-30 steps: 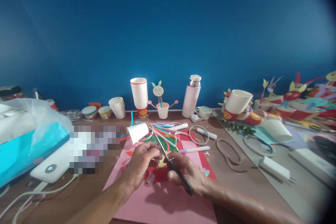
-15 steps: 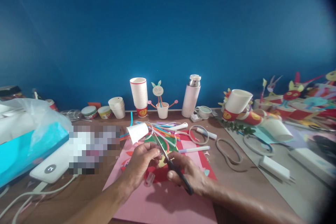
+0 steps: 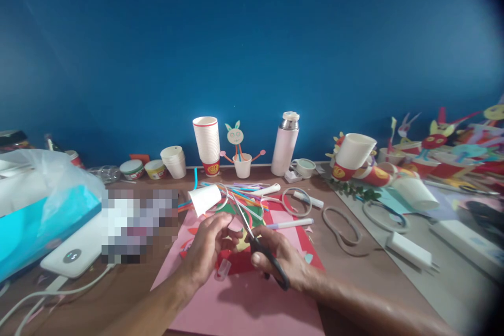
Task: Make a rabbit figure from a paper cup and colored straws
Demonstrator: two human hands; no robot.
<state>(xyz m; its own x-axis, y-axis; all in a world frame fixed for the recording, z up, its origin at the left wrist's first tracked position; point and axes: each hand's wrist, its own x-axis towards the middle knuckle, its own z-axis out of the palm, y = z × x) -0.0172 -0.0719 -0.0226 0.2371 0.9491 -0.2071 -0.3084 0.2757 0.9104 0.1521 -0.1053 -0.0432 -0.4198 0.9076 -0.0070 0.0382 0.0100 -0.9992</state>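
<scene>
My right hand [image 3: 281, 257] is wrapped round the black handles of the scissors [image 3: 271, 260], whose slim blades point up and away, slightly parted. My left hand [image 3: 212, 244] pinches a small pink paper piece [image 3: 235, 224] beside the blades. Both hands are above pink and red paper sheets [image 3: 236, 304]. A small clear plastic piece [image 3: 223, 269] lies just below my left fingers. Beyond the hands are a white paper cup [image 3: 205, 199] on its side and a heap of coloured straws and sticks [image 3: 252, 194].
Along the blue wall stand stacked cups [image 3: 207, 142], a rabbit-faced cup figure [image 3: 235, 136] and a pink flask [image 3: 285, 147]. A white power bank [image 3: 71, 257] with a cable lies left. More cup figures [image 3: 437, 142], a charger [image 3: 411, 252] and a looped cord [image 3: 342, 228] are right.
My left fingers have shifted, and the pink paper piece now shows more plainly between them and the blades. My right hand keeps hold of the scissors. The whole view has slid slightly.
</scene>
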